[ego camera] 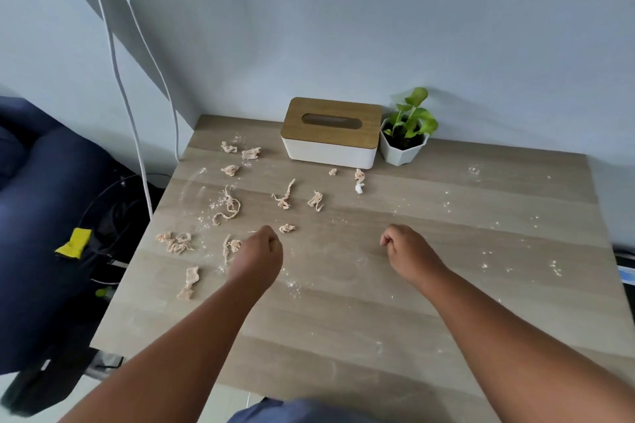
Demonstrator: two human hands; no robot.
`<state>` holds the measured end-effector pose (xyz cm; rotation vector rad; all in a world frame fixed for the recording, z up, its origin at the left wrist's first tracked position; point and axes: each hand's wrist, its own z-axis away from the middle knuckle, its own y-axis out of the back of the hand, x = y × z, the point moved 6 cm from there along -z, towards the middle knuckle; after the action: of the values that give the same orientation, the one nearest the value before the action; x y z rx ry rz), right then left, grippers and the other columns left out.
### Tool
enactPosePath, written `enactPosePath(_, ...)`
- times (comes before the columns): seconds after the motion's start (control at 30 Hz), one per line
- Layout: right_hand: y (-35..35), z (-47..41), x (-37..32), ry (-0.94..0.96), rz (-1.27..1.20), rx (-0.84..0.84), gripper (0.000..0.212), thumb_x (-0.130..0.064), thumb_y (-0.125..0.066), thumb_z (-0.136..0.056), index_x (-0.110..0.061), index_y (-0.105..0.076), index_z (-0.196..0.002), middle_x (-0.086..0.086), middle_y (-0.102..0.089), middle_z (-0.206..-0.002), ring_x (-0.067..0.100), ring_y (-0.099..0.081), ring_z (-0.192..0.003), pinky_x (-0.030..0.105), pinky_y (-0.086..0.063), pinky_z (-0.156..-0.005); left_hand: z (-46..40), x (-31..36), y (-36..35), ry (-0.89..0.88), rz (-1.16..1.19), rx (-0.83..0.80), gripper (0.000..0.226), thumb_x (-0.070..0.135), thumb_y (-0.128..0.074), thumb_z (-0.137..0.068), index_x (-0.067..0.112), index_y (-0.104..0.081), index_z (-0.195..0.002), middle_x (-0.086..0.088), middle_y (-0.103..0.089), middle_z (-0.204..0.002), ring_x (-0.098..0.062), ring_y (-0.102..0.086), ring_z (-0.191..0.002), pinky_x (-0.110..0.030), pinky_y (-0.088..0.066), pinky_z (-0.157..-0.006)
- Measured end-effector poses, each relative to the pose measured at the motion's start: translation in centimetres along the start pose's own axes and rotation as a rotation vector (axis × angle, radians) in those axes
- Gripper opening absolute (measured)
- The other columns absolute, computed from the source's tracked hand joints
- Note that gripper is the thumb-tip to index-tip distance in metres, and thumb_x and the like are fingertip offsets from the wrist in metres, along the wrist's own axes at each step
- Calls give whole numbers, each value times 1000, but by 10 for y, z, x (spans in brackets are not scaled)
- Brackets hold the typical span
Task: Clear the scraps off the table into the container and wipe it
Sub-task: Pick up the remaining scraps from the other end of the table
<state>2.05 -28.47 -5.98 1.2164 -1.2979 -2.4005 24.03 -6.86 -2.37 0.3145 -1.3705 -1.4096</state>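
Both arms are reaching out over the wooden table [395, 312] right now. The left hand [259, 252] is hovering with its fingers curled into a loose fist, gripping nothing I can make out. The right hand [407, 249] is doing the same thing, fingers curled under and nothing showing in it.

The scraps [228, 204] are lying mostly on the left half of the table, pale shredded bits scattered from the far left corner down toward the near left edge. 1 small scrap [287, 228] is sitting just beyond the left hand's knuckles, and another clump [232, 245] is lying right beside that hand on its left. The right hand is well apart from all of them, with only white powder specks [486, 259] dusting the wood around it.

A tissue box [331, 132] and a potted plant [407, 134] are sitting against the wall at the back.
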Motion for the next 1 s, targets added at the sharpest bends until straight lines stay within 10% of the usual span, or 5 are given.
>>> enactPosePath(0.43, 2, -18, -13, -78, 18, 99, 44, 18, -49, -72, -11, -67, -100, 1, -58, -96, 21, -57, -87, 34, -50, -75, -65, -8, 4, -7, 13, -79, 26, 3, -43, -84, 24, -60, -85, 4, -65, -77, -23, -61, -72, -31, -48, -60)
enactPosePath(0.63, 3, -31, -29, -42, 43, 253, 21, 10, -53, -85, -6, -67, -88, 7, -63, -90, 30, -60, -81, 37, -49, -69, -87, -10, 2, -160, -185, -63, 10, 28, -49, -90, 22, -55, -85, 4, -64, -80, -29, -61, -74, -30, -38, -59)
enactPosePath(0.83, -6, -46, -33, -90, 129, 260, 4, -19, -62, -90, -16, -61, -90, 1, -58, -91, 29, -59, -76, 35, -47, -60, -97, -14, -21, -489, -506, -74, 75, 77, -55, -81, 24, -46, -133, -1, -60, -114, -30, -72, -92, -34, -46, -65)
enactPosePath(1.0, -13, -67, -29, -133, 235, 195, 67, -66, -68, -83, -18, -54, -129, 6, -54, -115, 30, -62, -99, 39, -55, -73, -116, -18, -28, -544, -544, -83, 105, 90, -54, -74, 16, -38, -148, -4, -57, -122, -32, -71, -96, -40, -56, -76)
